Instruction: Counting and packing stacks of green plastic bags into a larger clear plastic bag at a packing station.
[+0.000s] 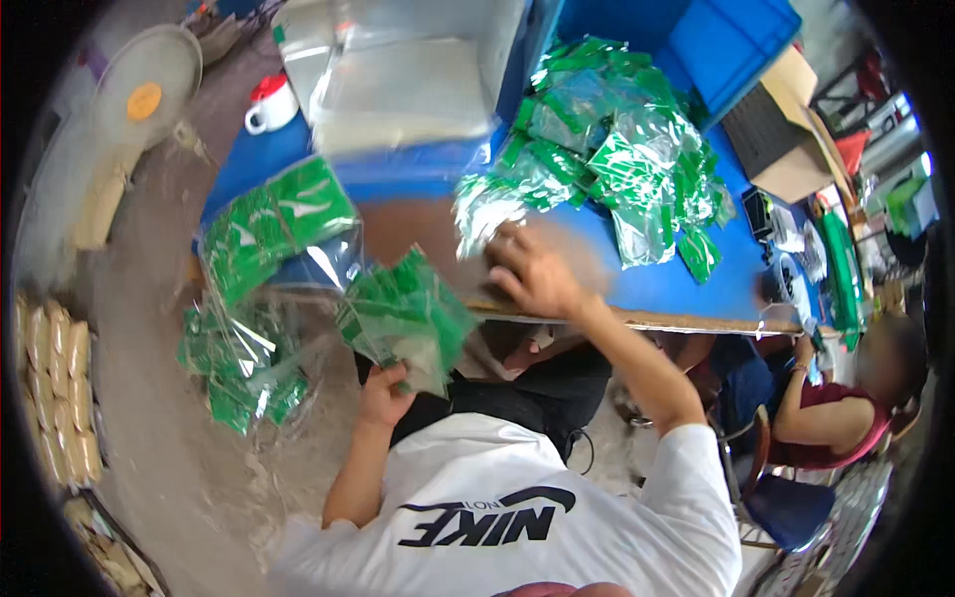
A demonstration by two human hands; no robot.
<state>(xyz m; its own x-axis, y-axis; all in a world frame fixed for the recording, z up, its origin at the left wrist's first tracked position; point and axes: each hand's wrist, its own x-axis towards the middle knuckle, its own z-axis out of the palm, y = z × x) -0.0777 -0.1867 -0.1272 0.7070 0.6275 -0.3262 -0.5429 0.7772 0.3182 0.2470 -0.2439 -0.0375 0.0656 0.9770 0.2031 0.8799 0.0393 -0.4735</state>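
My left hand (384, 396) is closed on the lower end of a fanned bunch of green and clear plastic packets (408, 310), held in front of the table edge. My right hand (537, 271) is over the front of the blue table, with its fingers bent and thumb apart. Its fingertips are beside a shiny clear packet (485, 214); whether they touch it I cannot tell. Behind that hand lies a heap of similar green packets (637, 149), spilling from a blue crate (736, 55).
At the table's left edge lies a large green and clear bag (279, 229), with more packets (249, 368) hanging below. A clear-walled bin (398, 85) and a red-lidded white mug (272, 104) stand behind. A cardboard box (781, 134) is at right, near a seated person (831, 423).
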